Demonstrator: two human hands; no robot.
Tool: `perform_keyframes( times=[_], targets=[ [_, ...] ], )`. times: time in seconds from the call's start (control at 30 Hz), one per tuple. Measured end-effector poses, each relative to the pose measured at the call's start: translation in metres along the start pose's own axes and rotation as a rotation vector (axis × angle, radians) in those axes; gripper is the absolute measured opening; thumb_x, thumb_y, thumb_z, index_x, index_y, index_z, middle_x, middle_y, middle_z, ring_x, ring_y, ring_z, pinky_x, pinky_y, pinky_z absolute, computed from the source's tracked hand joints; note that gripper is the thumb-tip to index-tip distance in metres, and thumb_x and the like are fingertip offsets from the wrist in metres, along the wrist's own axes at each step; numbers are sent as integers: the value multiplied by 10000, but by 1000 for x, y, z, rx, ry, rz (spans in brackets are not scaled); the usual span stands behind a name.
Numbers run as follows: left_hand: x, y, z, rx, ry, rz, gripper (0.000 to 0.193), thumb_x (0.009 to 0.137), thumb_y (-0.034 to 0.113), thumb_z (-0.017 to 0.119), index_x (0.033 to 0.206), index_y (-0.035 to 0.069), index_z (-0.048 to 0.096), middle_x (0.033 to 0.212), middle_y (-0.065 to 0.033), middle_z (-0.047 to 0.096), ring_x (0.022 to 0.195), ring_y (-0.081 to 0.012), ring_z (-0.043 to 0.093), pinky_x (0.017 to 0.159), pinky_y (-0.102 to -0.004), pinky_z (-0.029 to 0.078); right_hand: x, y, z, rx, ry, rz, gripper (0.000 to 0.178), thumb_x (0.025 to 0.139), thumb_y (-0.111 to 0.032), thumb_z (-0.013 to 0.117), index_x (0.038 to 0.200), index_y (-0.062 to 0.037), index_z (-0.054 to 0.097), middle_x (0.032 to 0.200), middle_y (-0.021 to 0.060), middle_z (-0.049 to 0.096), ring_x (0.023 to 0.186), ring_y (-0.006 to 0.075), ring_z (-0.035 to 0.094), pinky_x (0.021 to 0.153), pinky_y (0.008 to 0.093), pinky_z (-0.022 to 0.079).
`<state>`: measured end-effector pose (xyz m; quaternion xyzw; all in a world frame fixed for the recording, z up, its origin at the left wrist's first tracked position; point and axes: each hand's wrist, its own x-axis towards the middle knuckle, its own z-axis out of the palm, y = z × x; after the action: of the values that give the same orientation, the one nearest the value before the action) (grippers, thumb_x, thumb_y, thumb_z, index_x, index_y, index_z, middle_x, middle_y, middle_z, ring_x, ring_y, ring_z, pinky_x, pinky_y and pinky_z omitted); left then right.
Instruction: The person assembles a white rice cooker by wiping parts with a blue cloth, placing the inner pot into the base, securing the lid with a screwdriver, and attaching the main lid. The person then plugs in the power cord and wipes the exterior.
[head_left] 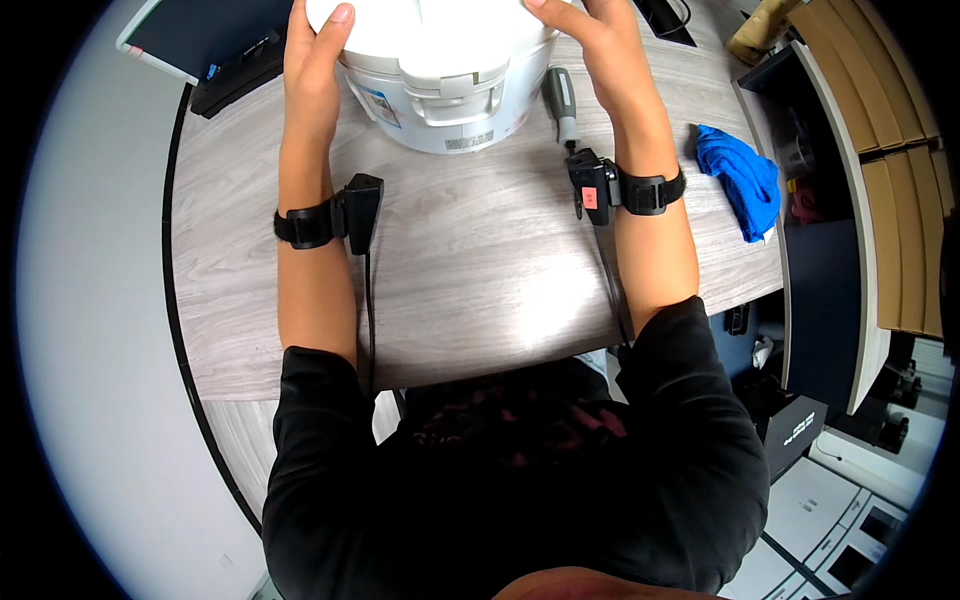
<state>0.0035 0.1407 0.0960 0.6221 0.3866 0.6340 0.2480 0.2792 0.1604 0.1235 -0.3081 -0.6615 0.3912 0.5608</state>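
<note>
At the top edge of the head view stands a white, rounded rice cooker, its upper part cut off by the frame. A latch and a loop-like grip face me, with a barcode label below. My left hand clasps its left side, thumb on the lid's rim. On the opposite side my right hand grips it too, with the thumb over the rim. The other fingers are partly out of sight. Just right of the cooker lies a grey-handled screwdriver; its tip end is hidden near the black device on my right wrist.
A blue cloth lies crumpled on the right of the wood-grain table. A monitor stands at the far left. To the right is a shelf unit with cardboard boxes. Cables trail from both wrist devices.
</note>
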Motion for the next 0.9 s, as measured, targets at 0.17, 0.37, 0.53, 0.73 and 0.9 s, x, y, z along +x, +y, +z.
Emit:
perform_keyframes(
  times=[0.17,0.37,0.53,0.73,0.9],
  targets=[
    [1,3,0,-4,-3,1,746,964,481,552,1520,3,417,1457,-211,523,1414,-300,431,1176,-395,267,1,1,0,23,18,-47,827,848,-173,775,1522,65,360,1463,243,505,1353,305,501,1101,388,415],
    [1,-6,-5,43,5,-63,753,941,493,572,1508,14,442,1465,-227,517,1433,-339,408,1186,-436,241,0,2,2,24,0,30,742,865,-177,763,1476,49,408,1391,214,544,1283,273,534,1044,377,457],
    [0,-9,2,17,71,-143,755,941,468,571,1527,19,409,1482,-226,496,1447,-342,383,1195,-430,230,-1,4,2,22,-13,45,688,883,-192,744,1445,29,416,1346,186,551,1218,243,549,983,355,484],
    [-2,-13,2,-36,100,-165,711,949,411,562,1522,23,400,1472,-207,489,1432,-333,386,1197,-424,232,1,5,2,-6,-27,26,669,894,-194,720,1442,26,405,1348,188,544,1217,236,537,980,345,474],
    [-1,-18,2,-35,94,-163,716,944,420,563,1517,24,396,1480,-198,480,1418,-328,394,1187,-428,241,0,3,0,2,-46,40,669,910,-197,709,1446,31,380,1341,190,540,1217,236,527,1011,343,447]
  ],
)
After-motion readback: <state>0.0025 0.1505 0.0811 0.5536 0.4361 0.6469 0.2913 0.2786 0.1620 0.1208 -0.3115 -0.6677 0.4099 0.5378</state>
